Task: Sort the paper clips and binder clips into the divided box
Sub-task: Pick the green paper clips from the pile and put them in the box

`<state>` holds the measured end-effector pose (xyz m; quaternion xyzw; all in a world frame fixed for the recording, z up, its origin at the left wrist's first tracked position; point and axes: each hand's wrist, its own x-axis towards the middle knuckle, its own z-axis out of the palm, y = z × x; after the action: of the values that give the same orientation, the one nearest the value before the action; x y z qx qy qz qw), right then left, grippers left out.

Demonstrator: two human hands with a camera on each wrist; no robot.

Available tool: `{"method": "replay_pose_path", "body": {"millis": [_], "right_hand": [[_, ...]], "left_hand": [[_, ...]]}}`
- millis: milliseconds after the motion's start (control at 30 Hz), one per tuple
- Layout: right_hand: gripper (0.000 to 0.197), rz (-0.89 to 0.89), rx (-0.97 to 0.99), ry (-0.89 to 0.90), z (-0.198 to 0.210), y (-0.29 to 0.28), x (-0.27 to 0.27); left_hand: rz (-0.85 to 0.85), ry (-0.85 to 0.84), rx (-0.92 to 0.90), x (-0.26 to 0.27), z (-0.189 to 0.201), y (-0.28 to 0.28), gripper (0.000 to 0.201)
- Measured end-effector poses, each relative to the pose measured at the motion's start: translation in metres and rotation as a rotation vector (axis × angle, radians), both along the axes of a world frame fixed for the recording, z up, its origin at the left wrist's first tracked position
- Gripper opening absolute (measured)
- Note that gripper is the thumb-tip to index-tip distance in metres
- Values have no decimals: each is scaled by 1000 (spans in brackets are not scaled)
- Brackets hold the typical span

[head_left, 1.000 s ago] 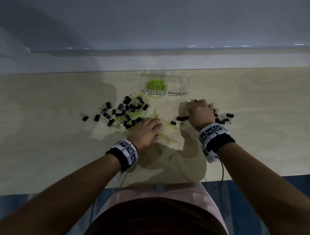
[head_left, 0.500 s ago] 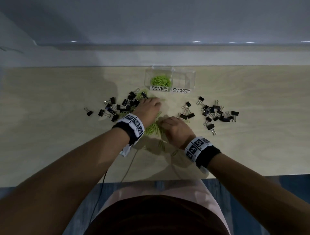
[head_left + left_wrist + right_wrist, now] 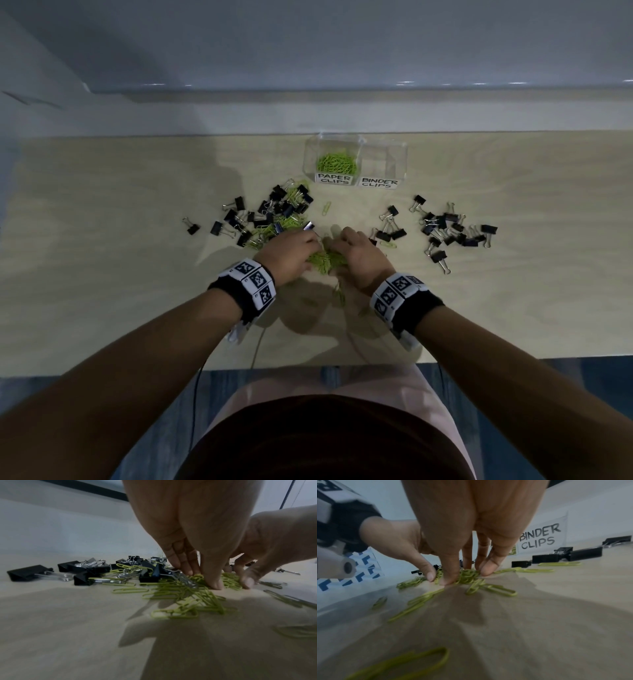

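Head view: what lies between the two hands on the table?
A bunched heap of green paper clips lies between the left hand and right hand, fingertips of both pressing into it. The head view shows this; both wrist views confirm it.

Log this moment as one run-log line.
step: gathering green paper clips | left hand: fingertips on pile | right hand: fingertips on pile | divided box: paper-clip side partly filled, binder-clip side empty

Left hand (image 3: 291, 251): palm down, fingers extended downward, tips on the tabletop. Right hand (image 3: 359, 255): palm down, fingers extended downward and slightly spread, tips on the tabletop. Hands nearly touching; both forearms converge toward centre, wrists raised.
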<state>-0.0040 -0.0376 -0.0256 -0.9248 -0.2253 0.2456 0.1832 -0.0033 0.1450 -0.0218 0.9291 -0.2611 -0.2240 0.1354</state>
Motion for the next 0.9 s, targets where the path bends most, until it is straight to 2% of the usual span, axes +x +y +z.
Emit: {"method": "replay_pose_path", "body": {"millis": [67,200,367,500,600,733,900], "right_hand": [[42,1,49,-6,-1,-2,0],[27,-41,96,-34,2,-8,5],[9,-254,199,17,5,-17,20],[7,-457,331,18,33,-13,50],[4,-507,346,-49,53,-4,86],[9,-536,268,-203,61,9,133],[23,-518,202,-129,49,14,153]], "left_hand": [[-26,7,24,4,1,-2,35],[-24,19,23,9,2,-6,28],[198,47,-188,19,11,-3,22],[387,-9,-350,44,32,-4,16],[513,-38,-417,75,47,-8,12],[611,-92,-408,111,56,-17,13],[625,-83,-326,131,60,-29,16]]}}
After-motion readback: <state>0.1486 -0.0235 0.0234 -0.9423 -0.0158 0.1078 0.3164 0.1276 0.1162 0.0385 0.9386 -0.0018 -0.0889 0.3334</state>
